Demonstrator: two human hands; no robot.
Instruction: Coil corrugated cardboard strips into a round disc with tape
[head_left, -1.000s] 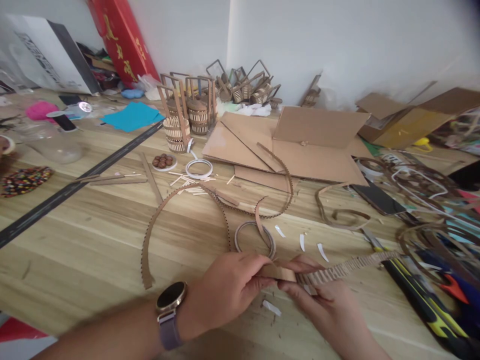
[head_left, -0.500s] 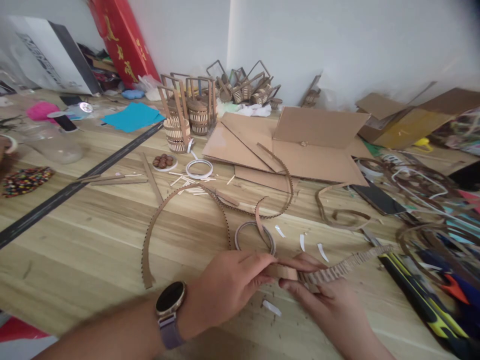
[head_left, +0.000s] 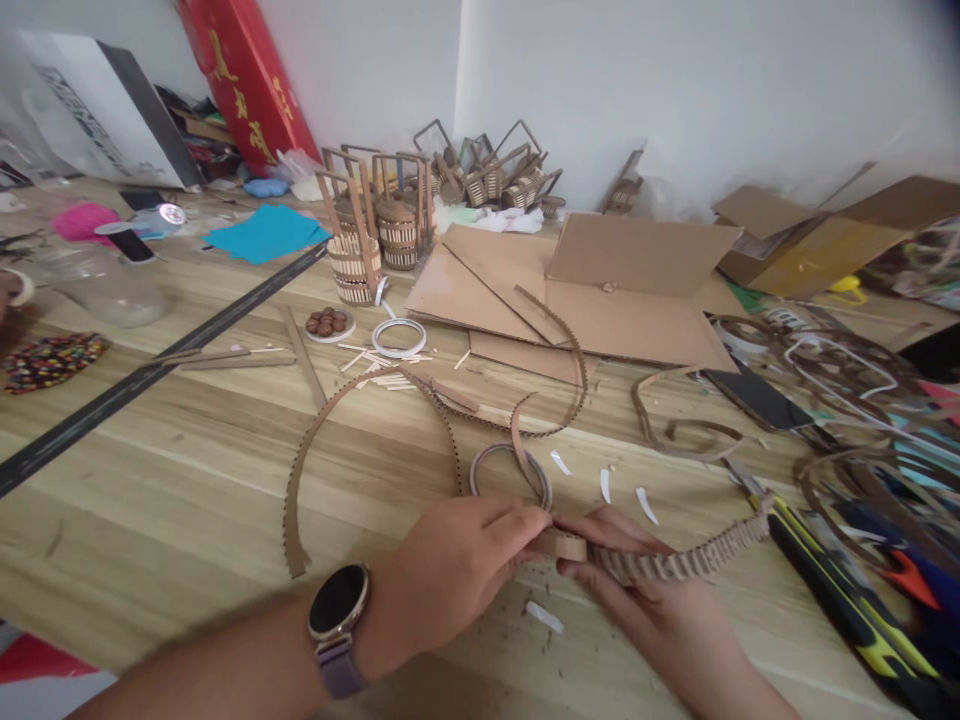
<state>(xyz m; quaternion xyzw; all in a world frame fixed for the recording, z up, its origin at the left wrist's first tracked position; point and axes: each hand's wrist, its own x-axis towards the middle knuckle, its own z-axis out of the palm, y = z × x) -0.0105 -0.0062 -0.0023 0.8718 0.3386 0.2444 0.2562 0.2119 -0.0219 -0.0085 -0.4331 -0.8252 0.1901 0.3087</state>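
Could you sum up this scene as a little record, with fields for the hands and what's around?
Left hand: pinching a cardboard strip
Right hand: holding the strip, whose ridged length extends rightward
Left wrist: round-faced watch
Just beyond hands: ring-shaped roll
Right side: yellow-and-black utility knife
Farther back: small handled baskets, folded cardboard

Pale grey wall behind, smooth, plain. Vertical line down it left of centre, brighter just right of line; corner or seam, cannot tell. Long wooden table reaching back towards wall, yellowish top, darker grain streaks. Dark strip slanting across table's left part. Light soft, diffuse; wall dimmer towards upper right.
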